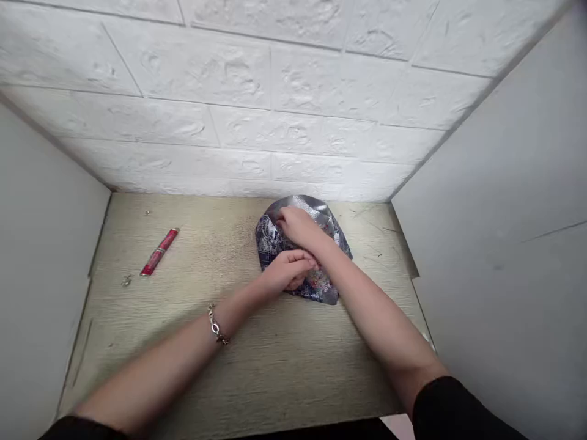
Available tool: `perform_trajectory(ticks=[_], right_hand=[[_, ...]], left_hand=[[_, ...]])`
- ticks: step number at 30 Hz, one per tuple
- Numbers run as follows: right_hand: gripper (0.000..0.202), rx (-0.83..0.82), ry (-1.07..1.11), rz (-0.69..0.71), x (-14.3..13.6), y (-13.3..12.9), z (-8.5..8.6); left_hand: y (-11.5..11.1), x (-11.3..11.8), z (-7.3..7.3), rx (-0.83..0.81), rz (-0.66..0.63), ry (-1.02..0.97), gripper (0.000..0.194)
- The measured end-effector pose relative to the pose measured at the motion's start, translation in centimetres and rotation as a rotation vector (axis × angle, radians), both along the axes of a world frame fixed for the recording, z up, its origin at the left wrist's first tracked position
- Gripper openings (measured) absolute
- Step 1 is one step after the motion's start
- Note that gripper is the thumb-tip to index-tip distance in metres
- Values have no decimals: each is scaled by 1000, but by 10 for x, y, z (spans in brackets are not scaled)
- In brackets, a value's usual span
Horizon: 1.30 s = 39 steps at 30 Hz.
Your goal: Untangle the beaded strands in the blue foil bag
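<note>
A dark, patterned, crumpled piece (325,296) with a shiny silver inner side (300,201) lies on the wooden surface near the back wall. Small colourful specks show on its front part. My right hand (298,225) reaches over its left half, with fingers curled close to the silver side; what they pinch, if anything, is hidden. My left hand (291,270) is at the front edge, just below my right wrist. Its fingers are pressed together near the specks, and I cannot make out anything in them. A chain bracelet (215,327) circles my left wrist.
A slim red stick with a silver band (159,252) lies to the left. Near it are a small metallic bit (126,280) and a tinier one (147,212). White brick-patterned wall (238,73) stands behind, with pale side panels (499,256) at left and right.
</note>
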State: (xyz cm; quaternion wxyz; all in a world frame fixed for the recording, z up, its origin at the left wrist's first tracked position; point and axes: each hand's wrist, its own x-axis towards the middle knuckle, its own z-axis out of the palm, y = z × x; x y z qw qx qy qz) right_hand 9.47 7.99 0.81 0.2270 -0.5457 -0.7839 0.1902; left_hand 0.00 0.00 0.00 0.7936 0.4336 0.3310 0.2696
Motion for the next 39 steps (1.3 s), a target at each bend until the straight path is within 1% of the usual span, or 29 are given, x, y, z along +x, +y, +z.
perform_trajectory(ticks=[3, 6, 8, 10, 12, 14, 17, 20, 26, 33, 39], right_hand=[[10, -2, 216, -37, 17, -6, 7], [10, -132, 558, -99, 27, -20, 9], [11, -265, 826, -169, 29, -35, 9], [13, -367, 1094, -271, 27, -53, 8], [16, -404, 1329, -324, 24, -71, 7], [19, -439, 1475, -338, 21, -85, 7], [21, -490, 1573, -340, 18, -99, 6], [20, -491, 1609, -347, 19, -104, 4], [17, -506, 1664, -372, 19, -106, 1], [6, -537, 1735, -455, 16, -107, 0], [2, -550, 1806, -473, 14, -108, 0]], left_hand=[[2, -3, 1, -31, 63, -73, 17], [3, -4, 1, -29, 126, -123, 17], [3, -3, 2, -23, 162, -146, 16], [3, -3, 3, -15, 179, -161, 16], [3, -2, 2, -7, 186, -172, 16], [3, -1, 2, 1, 193, -179, 18], [4, -1, 0, 17, 172, -182, 20], [4, -1, -2, 35, 134, -171, 23], [4, 0, -2, 73, 111, -134, 23], [3, 1, -1, 93, 120, -105, 22], [3, 1, -1, 89, 142, -93, 22]])
